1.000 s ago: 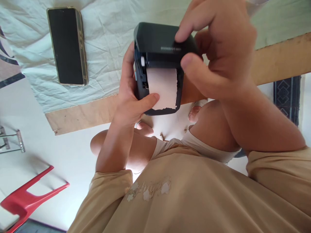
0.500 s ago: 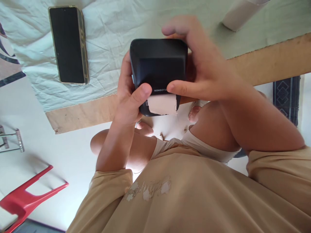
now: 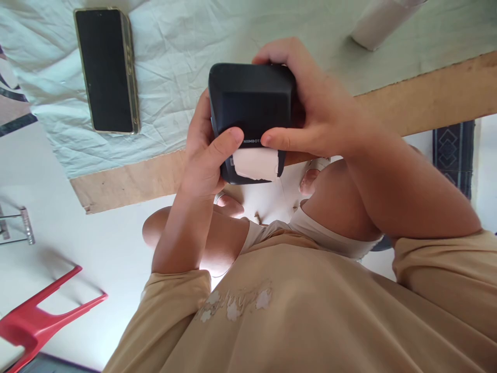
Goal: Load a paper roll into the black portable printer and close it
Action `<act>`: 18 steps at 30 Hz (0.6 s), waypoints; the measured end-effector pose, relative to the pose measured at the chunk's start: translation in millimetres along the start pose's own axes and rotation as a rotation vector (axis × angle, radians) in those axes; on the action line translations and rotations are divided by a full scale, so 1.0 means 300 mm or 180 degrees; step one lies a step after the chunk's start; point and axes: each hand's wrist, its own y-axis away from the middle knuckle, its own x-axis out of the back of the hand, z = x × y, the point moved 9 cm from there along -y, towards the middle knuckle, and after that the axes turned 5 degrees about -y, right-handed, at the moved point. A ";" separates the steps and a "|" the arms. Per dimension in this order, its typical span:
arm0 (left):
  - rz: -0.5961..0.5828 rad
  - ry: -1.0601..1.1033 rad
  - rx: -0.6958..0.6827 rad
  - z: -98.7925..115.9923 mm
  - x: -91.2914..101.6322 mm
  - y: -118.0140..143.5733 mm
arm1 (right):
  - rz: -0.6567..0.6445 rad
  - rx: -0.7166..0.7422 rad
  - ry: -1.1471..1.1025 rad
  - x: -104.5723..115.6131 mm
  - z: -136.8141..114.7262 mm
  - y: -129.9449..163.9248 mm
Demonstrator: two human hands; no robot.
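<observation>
A small black label printer (image 3: 250,106) is held above the table edge, lid down. A strip of pale pink paper (image 3: 255,164) with a torn end sticks out of its slot. My left hand (image 3: 205,160) grips the printer's left side, thumb pressing on the lid's front edge. My right hand (image 3: 310,111) wraps over the right side and top, its thumb also on the lid edge beside the brand lettering.
A black phone (image 3: 106,70) in a gold-rimmed case lies on the pale cloth (image 3: 174,46) covering the wooden table (image 3: 128,184). A white paper roll (image 3: 378,23) lies at the back right. A red plastic stool (image 3: 42,318) stands on the floor at lower left.
The printer's lid, open a second ago with the paper exposed, is now closed. Both thumbs have moved onto the lid's front edge and only a short paper strip shows.
</observation>
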 end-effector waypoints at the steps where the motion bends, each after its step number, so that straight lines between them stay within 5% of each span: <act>1: 0.0002 -0.0034 0.0007 -0.004 0.001 -0.001 | 0.0015 0.0012 0.0009 0.001 -0.001 0.000; 13: 0.0066 0.0134 -0.0117 -0.012 0.021 0.001 | 0.0041 -0.0004 -0.0037 0.005 0.000 0.002; 18: 0.0049 0.0229 -0.0032 0.042 -0.021 -0.004 | 0.0092 0.0115 -0.0268 -0.001 -0.006 0.004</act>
